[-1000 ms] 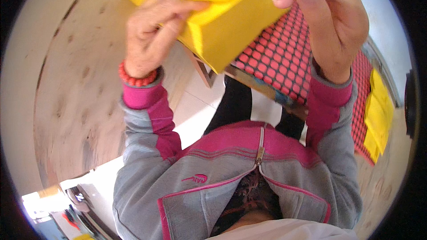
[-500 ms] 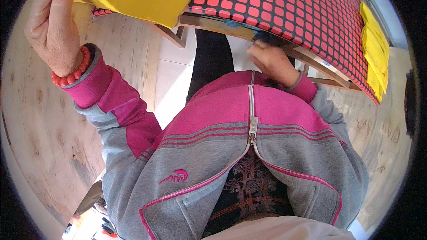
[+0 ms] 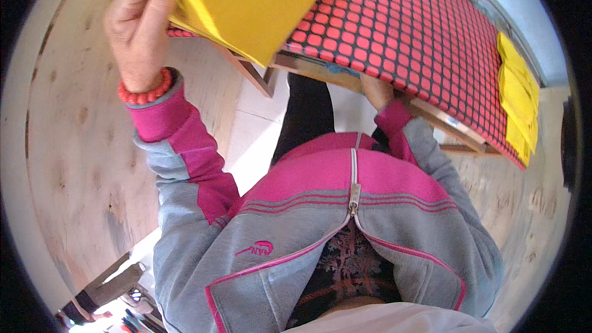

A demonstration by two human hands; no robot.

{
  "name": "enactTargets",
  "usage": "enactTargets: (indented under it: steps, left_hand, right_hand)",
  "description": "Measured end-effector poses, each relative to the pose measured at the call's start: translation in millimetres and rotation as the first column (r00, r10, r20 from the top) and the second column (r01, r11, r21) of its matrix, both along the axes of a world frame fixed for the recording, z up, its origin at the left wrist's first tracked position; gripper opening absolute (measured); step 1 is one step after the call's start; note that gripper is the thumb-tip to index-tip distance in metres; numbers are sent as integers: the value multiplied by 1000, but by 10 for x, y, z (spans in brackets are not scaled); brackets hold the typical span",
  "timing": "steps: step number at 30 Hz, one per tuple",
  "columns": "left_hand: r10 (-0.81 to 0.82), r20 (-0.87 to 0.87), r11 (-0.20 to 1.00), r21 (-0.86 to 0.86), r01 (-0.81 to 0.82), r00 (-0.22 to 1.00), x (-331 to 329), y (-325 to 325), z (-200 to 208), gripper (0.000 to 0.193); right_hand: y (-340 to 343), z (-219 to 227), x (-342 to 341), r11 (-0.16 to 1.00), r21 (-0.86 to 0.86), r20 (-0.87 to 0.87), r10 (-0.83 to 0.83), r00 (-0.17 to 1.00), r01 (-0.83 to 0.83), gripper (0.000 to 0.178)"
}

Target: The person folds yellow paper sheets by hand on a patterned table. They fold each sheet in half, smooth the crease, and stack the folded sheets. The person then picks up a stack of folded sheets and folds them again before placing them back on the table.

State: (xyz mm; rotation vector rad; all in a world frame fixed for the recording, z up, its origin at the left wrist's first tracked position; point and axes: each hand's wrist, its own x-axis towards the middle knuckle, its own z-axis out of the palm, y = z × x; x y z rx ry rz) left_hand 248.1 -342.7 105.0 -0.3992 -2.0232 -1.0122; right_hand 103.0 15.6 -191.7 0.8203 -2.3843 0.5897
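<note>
My left hand [image 3: 140, 31], with a red bead bracelet at the wrist, pinches the left edge of a piece of yellow cloth [image 3: 265, 6]. The cloth lies folded over the near left part of a table covered in red-and-black checked fabric [image 3: 394, 31], and its corner hangs past the front edge. My right hand [image 3: 376, 90] reaches in under the front edge of the table; its fingers are hidden there. Beside it, a bit of blue material [image 3: 339, 70] shows below the tabletop.
A stack of yellow cloths [image 3: 518, 95] lies at the table's right end, partly hanging over. Wooden legs and a rail [image 3: 246, 71] stand below the tabletop. Pale wooden boards [image 3: 80, 135] are at the left. Assorted small things [image 3: 123, 296] sit at the lower left.
My right hand has gone forward under the table edge, out of the open. My left hand still grips the yellow cloth; it and the whole scene appear shifted right and down.
</note>
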Motion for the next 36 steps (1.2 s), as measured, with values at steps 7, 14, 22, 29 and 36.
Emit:
enactTargets:
  steps: [7, 14, 22, 29, 36]
  left_hand:
    - [-80, 11, 990, -116, 81, 997, 10, 182, 166, 25]
    - [-160, -20, 976, -153, 155, 987, -9, 200, 251, 22]
    - [-165, 85, 984, -60, 170, 983, 21, 152, 292, 21]
    - [-285, 222, 958, 106, 267, 933, 26, 46, 373, 22]
    - [-289, 220, 956, 119, 268, 932, 36, 43, 343, 24]
  right_hand:
    - [85, 254, 243, 985, 163, 163, 33, 986, -60, 40]
    - [76, 1412, 877, 742, 136, 431, 552, 714, -656, 19]
    - [-800, 3357, 503, 565, -27, -249, 795, 553, -825, 18]
    - [-1302, 3610, 230, 452, 88, -226, 877, 424, -888, 24]
    - [-1374, 3491, 178, 449, 35, -223, 875, 430, -893, 18]
